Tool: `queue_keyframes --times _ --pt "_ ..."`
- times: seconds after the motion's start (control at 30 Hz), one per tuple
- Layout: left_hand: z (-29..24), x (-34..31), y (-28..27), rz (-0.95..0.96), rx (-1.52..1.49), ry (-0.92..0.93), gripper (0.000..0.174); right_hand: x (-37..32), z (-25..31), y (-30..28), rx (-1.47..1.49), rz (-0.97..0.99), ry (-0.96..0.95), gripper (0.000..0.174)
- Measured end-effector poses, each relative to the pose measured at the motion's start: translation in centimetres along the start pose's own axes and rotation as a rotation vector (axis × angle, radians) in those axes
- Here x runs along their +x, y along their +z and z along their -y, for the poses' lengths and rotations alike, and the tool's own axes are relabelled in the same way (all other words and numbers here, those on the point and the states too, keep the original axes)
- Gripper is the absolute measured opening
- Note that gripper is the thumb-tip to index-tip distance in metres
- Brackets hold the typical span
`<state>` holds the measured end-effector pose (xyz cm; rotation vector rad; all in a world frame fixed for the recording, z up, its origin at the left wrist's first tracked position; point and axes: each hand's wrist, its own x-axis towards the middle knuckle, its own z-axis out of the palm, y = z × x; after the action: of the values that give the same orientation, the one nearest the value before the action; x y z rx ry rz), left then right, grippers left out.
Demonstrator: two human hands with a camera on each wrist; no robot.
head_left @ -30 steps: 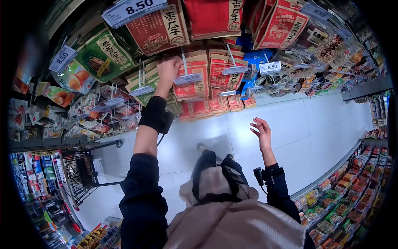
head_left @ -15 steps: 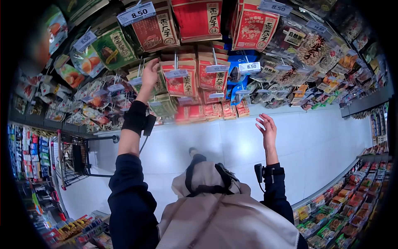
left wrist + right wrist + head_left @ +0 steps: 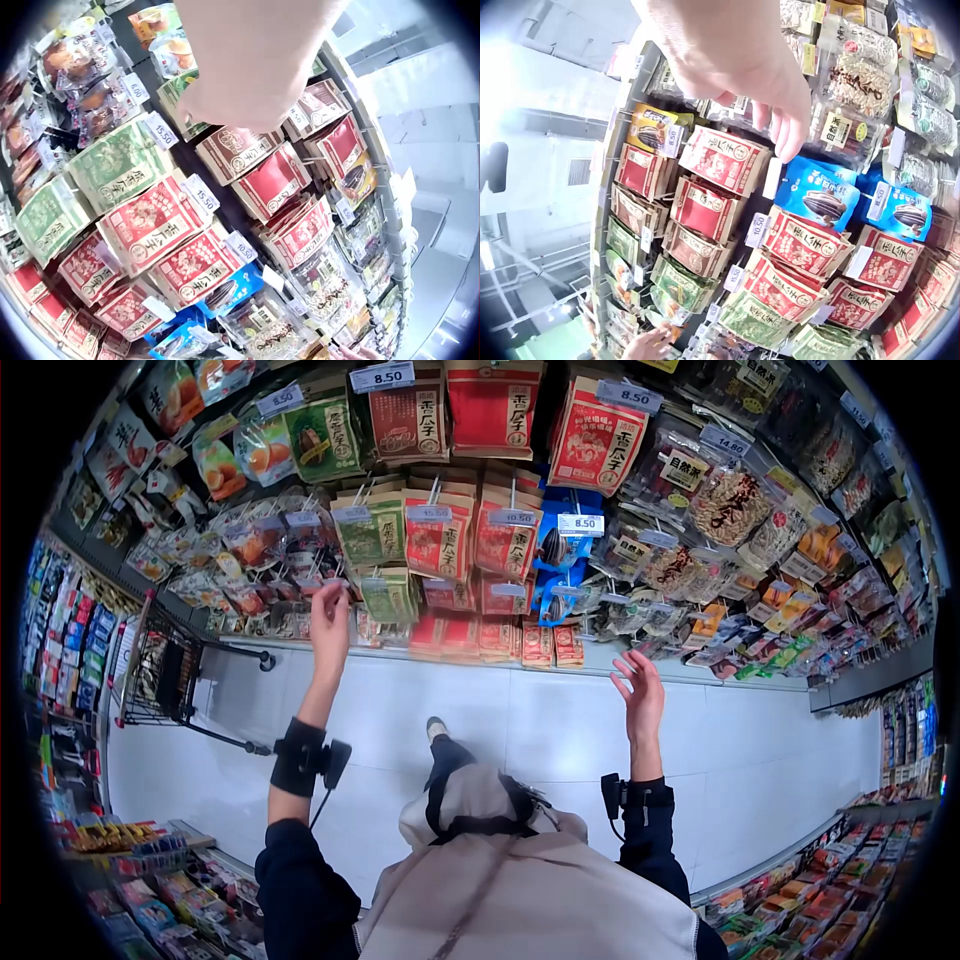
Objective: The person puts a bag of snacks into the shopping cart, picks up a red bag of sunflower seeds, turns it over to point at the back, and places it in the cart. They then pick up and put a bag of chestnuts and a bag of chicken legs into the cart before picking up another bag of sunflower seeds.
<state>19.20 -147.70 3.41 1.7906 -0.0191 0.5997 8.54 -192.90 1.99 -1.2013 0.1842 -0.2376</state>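
Note:
My left hand (image 3: 330, 622) is raised before the rack with loosely bent fingers and holds nothing. Closest to it in the head view are green seed bags (image 3: 388, 598) on metal hooks, just to its right. Red seed bags (image 3: 438, 538) hang beside these. My right hand (image 3: 642, 695) is also empty, lifted over the floor with its fingers relaxed. In the right wrist view its fingers (image 3: 786, 131) overlap the rack near blue sunflower seed bags (image 3: 819, 196). The left wrist view shows the back part of the left hand (image 3: 244, 64), its fingers mostly hidden.
A black shopping cart (image 3: 165, 670) stands at the left. Price tags (image 3: 582, 525) stick out on hooks along the rack. Clear bags of dried food (image 3: 680, 475) hang farther right. Low shelves of packets (image 3: 830, 890) line the aisle behind, with pale floor tiles (image 3: 560, 730) between.
My left hand has drawn back from the green and red bags, down and to the left. The right hand stays raised with little change. The head view has shifted, showing more of the rack.

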Motion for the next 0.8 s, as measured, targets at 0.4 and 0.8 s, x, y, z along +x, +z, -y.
queue_keyframes --times 0.4,0.8 --pt "-2.1 -16.2 -5.4 -0.122 -0.011 -0.263 0.028 -4.7 -3.4 1.7 0.014 0.086 0.236 0.043" --pt "-2.7 -21.0 -10.3 -0.231 -0.037 -0.395 0.031 -8.1 -6.1 6.2 0.054 0.141 0.355 0.040"
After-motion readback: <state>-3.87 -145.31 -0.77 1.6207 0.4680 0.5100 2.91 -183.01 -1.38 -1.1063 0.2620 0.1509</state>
